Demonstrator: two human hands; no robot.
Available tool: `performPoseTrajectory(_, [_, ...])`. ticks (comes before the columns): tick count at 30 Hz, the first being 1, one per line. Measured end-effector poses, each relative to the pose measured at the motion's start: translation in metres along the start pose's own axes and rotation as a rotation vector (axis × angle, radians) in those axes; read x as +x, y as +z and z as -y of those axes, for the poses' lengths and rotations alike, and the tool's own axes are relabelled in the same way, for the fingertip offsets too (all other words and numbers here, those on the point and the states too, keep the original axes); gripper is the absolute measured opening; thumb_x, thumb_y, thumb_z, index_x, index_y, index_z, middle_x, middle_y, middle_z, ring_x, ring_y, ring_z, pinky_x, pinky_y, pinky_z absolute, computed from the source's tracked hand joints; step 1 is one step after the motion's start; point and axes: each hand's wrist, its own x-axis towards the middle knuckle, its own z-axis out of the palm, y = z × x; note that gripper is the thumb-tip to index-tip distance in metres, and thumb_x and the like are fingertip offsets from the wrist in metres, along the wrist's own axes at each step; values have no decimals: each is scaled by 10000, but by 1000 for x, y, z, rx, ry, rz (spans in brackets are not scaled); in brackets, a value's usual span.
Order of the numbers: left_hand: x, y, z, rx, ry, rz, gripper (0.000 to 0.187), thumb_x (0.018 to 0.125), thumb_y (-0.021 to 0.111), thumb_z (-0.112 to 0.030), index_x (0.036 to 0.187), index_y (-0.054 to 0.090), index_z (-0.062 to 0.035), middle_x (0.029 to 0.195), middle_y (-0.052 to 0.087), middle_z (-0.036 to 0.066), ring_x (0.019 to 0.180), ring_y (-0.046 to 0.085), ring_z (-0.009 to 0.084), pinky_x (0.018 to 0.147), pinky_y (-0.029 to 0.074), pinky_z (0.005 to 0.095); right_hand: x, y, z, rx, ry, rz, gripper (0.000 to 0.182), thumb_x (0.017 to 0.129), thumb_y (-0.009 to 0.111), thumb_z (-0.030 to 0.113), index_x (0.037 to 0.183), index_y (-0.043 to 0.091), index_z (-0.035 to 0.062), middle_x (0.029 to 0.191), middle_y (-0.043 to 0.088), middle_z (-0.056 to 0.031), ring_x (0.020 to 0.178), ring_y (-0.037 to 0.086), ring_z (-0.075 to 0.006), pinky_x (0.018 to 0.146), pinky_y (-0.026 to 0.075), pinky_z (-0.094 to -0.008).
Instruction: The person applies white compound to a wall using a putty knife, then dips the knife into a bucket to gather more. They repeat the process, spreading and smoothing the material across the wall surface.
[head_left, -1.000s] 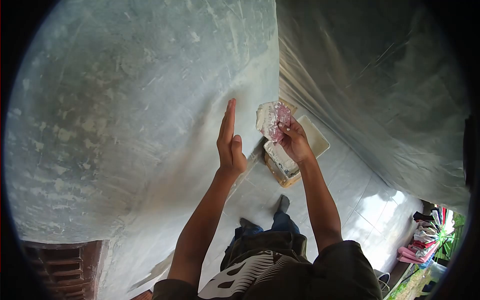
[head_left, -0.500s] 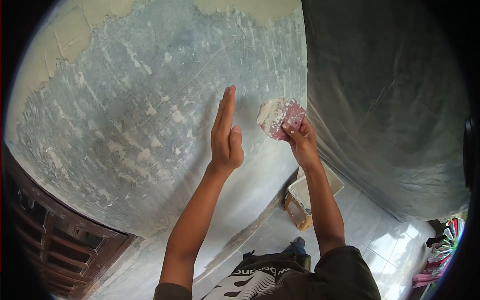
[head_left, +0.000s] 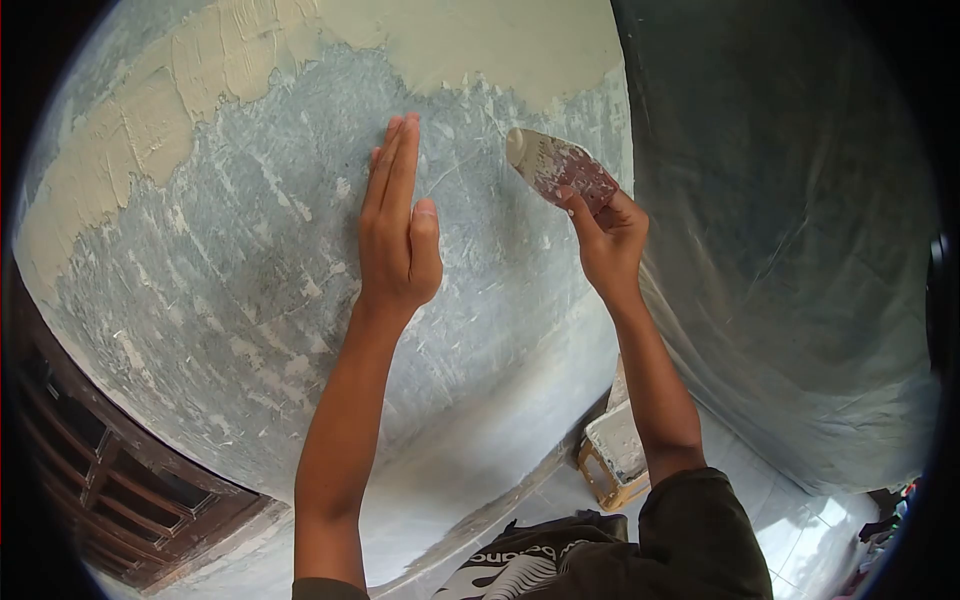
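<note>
My left hand (head_left: 400,230) is up at the rough grey wall (head_left: 260,290), its fingers stretched straight upward and the thumb alongside. It holds nothing. In my right hand (head_left: 615,245) is a reddish putty scraper (head_left: 575,178), pinched between thumb and fingers and tilted up to the left. Cream putty coats its far end, and dried specks mark its face. Above both hands a band of fresh cream putty (head_left: 470,50) spreads across the top of the wall, with a ragged lower edge. Pale streaks and patches dot the grey surface below it.
Dark plastic sheeting (head_left: 780,200) hangs to the right of the wall's edge. A putty-stained container on a yellowish stool (head_left: 610,465) stands low behind my right forearm. Brown wooden latticework (head_left: 130,480) lies at lower left. Tiled floor (head_left: 735,465) shows at lower right.
Both hands have moved higher, the left also leftward. The scraper has turned and shows a narrower face. The view has shifted up, bringing more of the cream putty into sight.
</note>
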Motion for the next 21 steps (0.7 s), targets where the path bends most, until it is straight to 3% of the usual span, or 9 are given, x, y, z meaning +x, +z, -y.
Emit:
performPoseTrajectory(3, [14,1,3,50,35,1,654,908,347,-181,1493,383,108,1531,449,256,1475,358,406,1224,229,527,25,9,-1,-174,-171,16,260,916,673,-54,1174,694,-40,1112,730,-115,1010,694,-172,850,567,-314])
performPoseTrajectory(5, [20,-2,3,101,58,5,645,910,353,-171,1492,388,105,1529,450,258,1472,361,410,1223,225,530,41,19,-3,-483,-551,7,342,869,662,-111,1192,699,-7,1142,720,-147,1019,713,-245,865,568,-324])
performPoseTrajectory(6, [22,-4,3,109,58,6,645,910,353,-171,1492,388,105,1529,450,258,1472,361,410,1223,225,530,47,23,-6,-532,-611,11,440,785,671,-155,1193,702,8,1182,700,-166,1080,701,-328,904,575,-353])
performPoseTrajectory(7, [24,-6,4,157,63,8,643,906,357,-162,1490,390,105,1527,452,259,1471,363,409,1223,223,533,54,27,-11,-524,-611,11,440,785,671,-155,1193,702,8,1182,700,-166,1080,701,-328,904,575,-353])
performPoseTrajectory(9, [27,-13,7,209,71,11,642,903,360,-153,1489,392,105,1525,454,259,1470,366,409,1222,221,536,70,35,-25,-619,-853,-2,498,718,684,-157,1189,696,6,1200,691,-164,1145,676,-353,943,576,-385])
performPoseTrajectory(10, [27,-18,9,279,79,15,642,898,364,-149,1488,394,105,1523,457,260,1470,367,406,1222,220,539,76,40,-34,-628,-871,-6,528,662,707,-134,1172,694,3,1215,687,-165,1189,650,-371,971,570,-427])
performPoseTrajectory(15, [22,-41,18,452,66,49,648,887,376,-145,1484,400,105,1518,462,261,1471,371,398,1220,221,545,83,49,-49,-739,-887,10,512,661,718,-107,1160,699,3,1240,685,-166,1198,646,-374,995,553,-462])
performPoseTrajectory(18, [18,-45,26,494,77,79,635,933,306,-185,1502,377,87,1547,440,233,1477,357,404,1220,214,555,79,51,-59,-776,-861,34,513,663,716,-100,1165,698,5,1260,682,-169,1213,639,-375,1010,541,-475])
performPoseTrajectory(21, [16,-45,27,499,105,93,656,868,389,-143,1477,416,98,1517,467,256,1466,385,389,1217,242,536,72,51,-64,-792,-819,45,516,668,706,-101,1173,695,5,1278,677,-171,1223,633,-374,1019,533,-480])
